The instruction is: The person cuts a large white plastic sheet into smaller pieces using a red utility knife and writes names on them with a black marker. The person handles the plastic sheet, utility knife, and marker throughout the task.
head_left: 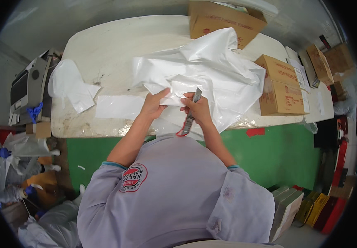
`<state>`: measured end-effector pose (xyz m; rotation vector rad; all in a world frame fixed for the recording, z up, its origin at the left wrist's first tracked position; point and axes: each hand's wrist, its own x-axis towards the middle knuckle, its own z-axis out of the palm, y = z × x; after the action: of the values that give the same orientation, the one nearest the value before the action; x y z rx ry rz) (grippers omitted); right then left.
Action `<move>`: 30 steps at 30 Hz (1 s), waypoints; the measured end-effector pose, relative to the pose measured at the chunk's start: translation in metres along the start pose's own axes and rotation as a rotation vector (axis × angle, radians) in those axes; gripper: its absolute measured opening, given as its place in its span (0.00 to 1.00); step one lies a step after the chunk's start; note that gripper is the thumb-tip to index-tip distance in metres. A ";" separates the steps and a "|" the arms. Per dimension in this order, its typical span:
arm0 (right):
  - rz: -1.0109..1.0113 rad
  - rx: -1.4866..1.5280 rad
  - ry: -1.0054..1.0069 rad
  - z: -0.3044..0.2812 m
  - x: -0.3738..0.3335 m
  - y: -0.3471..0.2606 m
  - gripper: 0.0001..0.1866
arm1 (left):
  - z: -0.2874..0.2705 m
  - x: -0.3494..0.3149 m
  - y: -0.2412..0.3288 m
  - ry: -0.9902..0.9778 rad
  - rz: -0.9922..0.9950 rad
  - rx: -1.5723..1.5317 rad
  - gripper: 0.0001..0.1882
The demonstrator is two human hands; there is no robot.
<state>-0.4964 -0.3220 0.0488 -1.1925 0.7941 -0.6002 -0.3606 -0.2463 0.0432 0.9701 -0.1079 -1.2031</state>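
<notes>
A large crumpled white plastic sheet [217,68] is spread over the near middle of the white table [104,45]. My left hand [153,106] is closed on its near edge, thumb on top. Beside it, my right hand [199,109] holds a box cutter [188,123] with a grey and red handle. The cutter stands upright in the picture, its blade end pointing away from me and its red-edged end toward my body. The thumb and forefinger of that same hand also pinch the sheet's edge. A flat white sheet [118,107] lies left of my left hand.
Another white plastic piece [72,84] rests at the table's left end, beside a grey-black printer [27,84]. Cardboard boxes stand at the back [224,25] and on the right [281,97]. People in plastic coverings and blue gloves [5,153] are at far left. Stacked crates [285,211] stand lower right.
</notes>
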 end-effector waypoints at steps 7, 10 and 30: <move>0.168 0.036 0.129 0.001 0.000 0.021 0.10 | -0.015 -0.011 -0.019 0.163 -0.128 0.002 0.16; -0.042 -0.175 0.022 0.007 -0.002 0.023 0.08 | -0.037 -0.016 -0.028 -0.048 -0.174 -0.068 0.17; 0.272 0.298 -0.153 -0.016 -0.023 0.003 0.14 | -0.019 -0.004 -0.016 -0.212 -0.148 -0.115 0.20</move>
<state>-0.5232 -0.3123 0.0482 -0.8299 0.6938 -0.3815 -0.3633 -0.2324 0.0222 0.7581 -0.1349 -1.4318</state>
